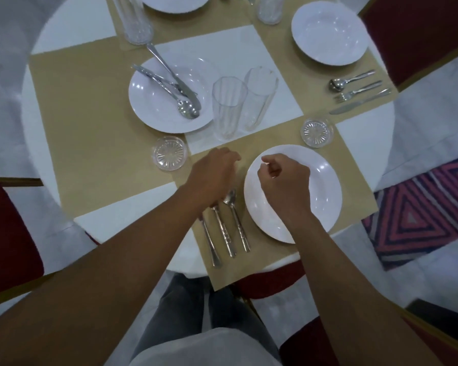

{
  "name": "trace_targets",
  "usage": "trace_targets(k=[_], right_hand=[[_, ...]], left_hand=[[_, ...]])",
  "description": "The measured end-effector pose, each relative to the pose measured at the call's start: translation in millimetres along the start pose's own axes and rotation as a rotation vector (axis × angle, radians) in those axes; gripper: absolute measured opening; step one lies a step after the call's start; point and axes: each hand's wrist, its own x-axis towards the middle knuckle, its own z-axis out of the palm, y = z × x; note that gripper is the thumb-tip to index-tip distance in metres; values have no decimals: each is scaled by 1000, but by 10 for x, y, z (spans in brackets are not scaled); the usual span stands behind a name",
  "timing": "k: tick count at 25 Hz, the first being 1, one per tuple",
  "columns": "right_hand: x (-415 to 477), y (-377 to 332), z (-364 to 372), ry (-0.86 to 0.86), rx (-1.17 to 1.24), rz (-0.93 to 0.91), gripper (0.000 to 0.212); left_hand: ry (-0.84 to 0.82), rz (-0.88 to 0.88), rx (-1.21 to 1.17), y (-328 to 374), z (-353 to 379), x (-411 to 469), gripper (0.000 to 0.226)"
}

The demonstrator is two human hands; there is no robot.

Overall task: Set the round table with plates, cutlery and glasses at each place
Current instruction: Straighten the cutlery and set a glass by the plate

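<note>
Fingers of the left hand (212,175) are bent down over the heads of the cutlery (224,233) just left of the near plate (317,207). The fingertips are hidden under the hand, so I cannot tell whether they pinch a piece or only rest on it. Over the near plate's left half hovers the right hand (283,186), fingers loosely curled, thumb near forefinger, nothing visible in them. Three handles lie side by side on the tan placemat (354,186), roughly parallel, ends uneven. A small glass dish (316,132) sits just beyond the near plate. Farther beyond and to its left are two tall glasses (229,107) and a second plate (154,107) with cutlery piled in it; I read that place as unfinished. Step in hand, judged: squaring the cutlery set. To do it well, nudge the heads level, keep the gaps even and the handles clear of the rim, and press lightly so the mat does not creep.
</note>
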Motion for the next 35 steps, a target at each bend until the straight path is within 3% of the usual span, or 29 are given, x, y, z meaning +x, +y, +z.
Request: trace_targets(k=[3,5,9,12,19,27,35], right_hand=[[409,-82,-23,15,60,46,31],[688,-132,-10,-17,91,69,49],[1100,-164,45,-130,97,19,82],[1241,-151,110,-183,71,-37,90],[1278,-131,133,-95,158,-54,73],[1275,121,-692,256,156,-20,61],[1278,599,-1097,258,134,124,61]], left_hand=[[-95,67,77,2,42,326,29],[-139,83,153,-14,72,439,34],[-191,37,246,1,128,479,46],[-187,-14,202,10,157,518,39],[-152,-85,231,136,130,587,20],[-203,-120,309,204,108,622,13],[-198,-65,460,214,129,629,19]])
